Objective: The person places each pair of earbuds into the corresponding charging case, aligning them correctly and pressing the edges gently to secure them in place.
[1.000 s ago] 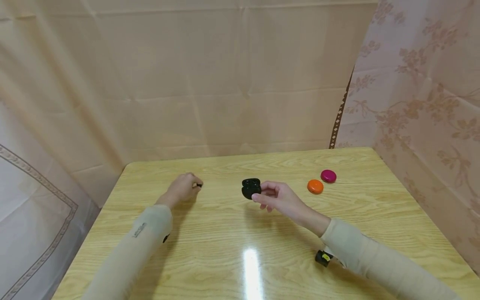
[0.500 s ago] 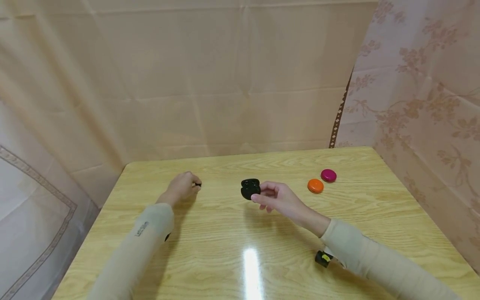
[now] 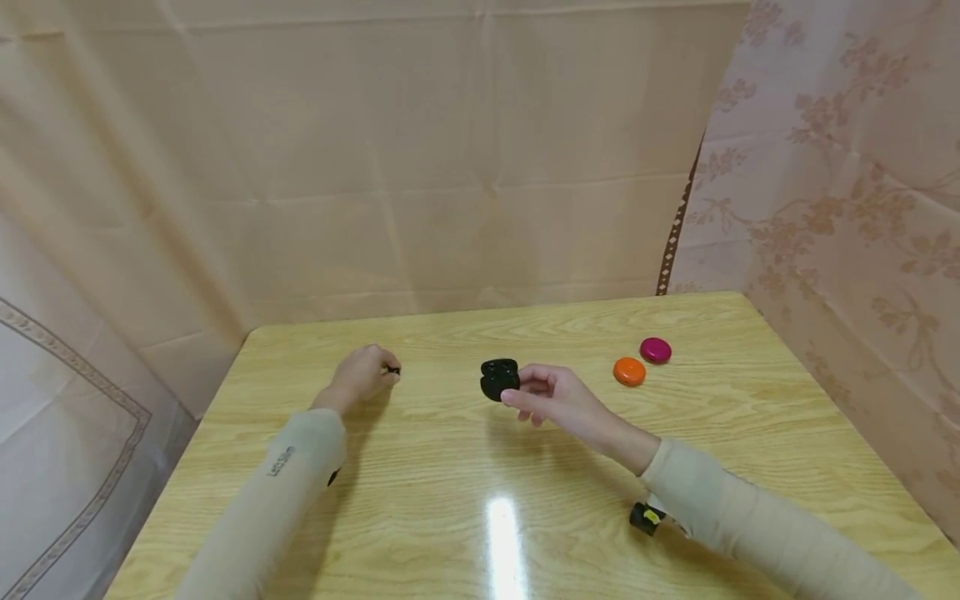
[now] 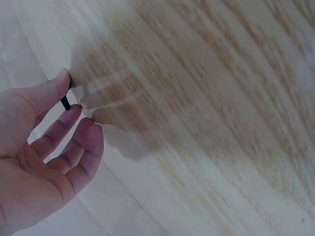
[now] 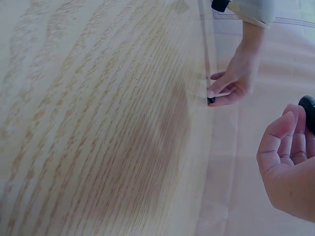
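My right hand (image 3: 558, 400) holds a black earbud case (image 3: 499, 382) by its right side, above the middle of the table. The case's lid stands open, facing me. In the right wrist view only a rounded edge of the case (image 5: 309, 114) shows beside the fingers of the right hand (image 5: 290, 157). To its left, over the far left part of the table, my left hand (image 3: 363, 373) pinches a small black earbud (image 3: 393, 370) between thumb and fingertips. The left wrist view shows this earbud (image 4: 66, 102) as a thin dark shape, mostly hidden by the thumb.
An orange round case (image 3: 629, 372) and a magenta one (image 3: 656, 351) lie on the wooden table (image 3: 450, 467), right of the right hand. A wrist camera (image 3: 647, 517) hangs under the right sleeve. Beige curtains (image 3: 480, 167) hang behind the table's far edge.
The right hand and the case have drifted very slightly left. The left hand keeps its pinch on the earbud and has barely moved.
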`<state>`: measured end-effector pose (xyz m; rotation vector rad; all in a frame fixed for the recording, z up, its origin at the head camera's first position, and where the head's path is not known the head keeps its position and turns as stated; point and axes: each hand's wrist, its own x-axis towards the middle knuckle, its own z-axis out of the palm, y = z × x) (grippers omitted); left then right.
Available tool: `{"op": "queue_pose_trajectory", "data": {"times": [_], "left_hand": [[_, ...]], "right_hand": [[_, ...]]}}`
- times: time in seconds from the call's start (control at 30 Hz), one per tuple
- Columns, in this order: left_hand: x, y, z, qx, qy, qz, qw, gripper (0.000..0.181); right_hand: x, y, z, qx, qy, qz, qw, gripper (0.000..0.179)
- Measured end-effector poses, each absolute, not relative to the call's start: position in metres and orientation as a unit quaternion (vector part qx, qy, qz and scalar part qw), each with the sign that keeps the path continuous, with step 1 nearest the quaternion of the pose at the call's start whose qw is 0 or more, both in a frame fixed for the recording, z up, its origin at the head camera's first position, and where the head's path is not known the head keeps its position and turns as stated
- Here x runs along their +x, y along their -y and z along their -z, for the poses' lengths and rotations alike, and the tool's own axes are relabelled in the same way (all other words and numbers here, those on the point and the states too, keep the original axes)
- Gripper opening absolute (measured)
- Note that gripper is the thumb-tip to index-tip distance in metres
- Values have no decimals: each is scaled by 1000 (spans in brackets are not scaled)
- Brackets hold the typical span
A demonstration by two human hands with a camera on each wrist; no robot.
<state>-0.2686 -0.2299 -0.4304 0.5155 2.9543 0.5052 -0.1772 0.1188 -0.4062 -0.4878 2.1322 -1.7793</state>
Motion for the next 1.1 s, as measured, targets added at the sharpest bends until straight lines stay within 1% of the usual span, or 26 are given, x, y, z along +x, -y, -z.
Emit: {"op": "queue_pose_trajectory", "data": {"times": [0.37,0.6,0.87,1.1], "left_hand": [[-270,230,429,143,-970,-184,66,14],[-273,231,430,152,-969,-182,65,12],[-273,229,423,142,-967,-194,80,12],[-272,230,423,149,-968,-187,75,12]], "right_hand": [[-177,-117,405,-168,-746,624,161,32],[-178,-116,408,-165,-744,626,164,31],[-181,-116,407,-171,-743,625,168,31],[-181,-113,407,-163,-735,634,177,32]]}}
